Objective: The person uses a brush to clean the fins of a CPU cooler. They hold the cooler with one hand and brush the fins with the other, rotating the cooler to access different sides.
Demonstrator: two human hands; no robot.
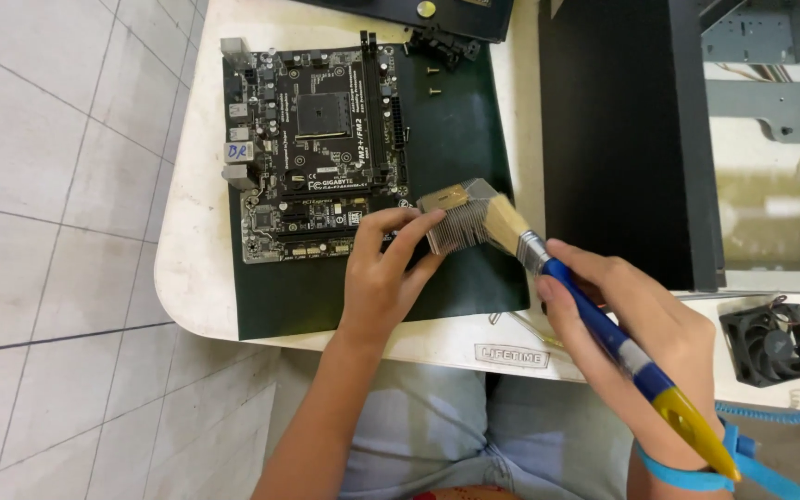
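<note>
The heatsink (460,222), a block of thin metal fins, sits pinched in the fingers (409,231) of the left hand (381,282), which wrap its near end from thumb side and fingertip side and hold it just above the dark green mat (456,120). It hangs at the right front corner of the motherboard (312,153), overlapping that corner's edge. The bristles of the paintbrush (594,319) press against the heatsink's right side. The right hand (636,333) has its fingers closed around the brush's blue handle, just behind the metal ferrule, with the yellow tip of the handle sticking out past the wrist, where a blue strap (687,472) circles it and a coiled blue cord runs off.

Right of the heatsink stands the black side of a computer case (622,139). Beyond the heatsink, at the mat's far edge, lie two small screws (434,81) and a black plastic bracket (442,42). Well to the right of the heatsink, past the right hand, a small black fan (770,343) rests on the white surface (192,241). The floor is pale tile (48,231).
</note>
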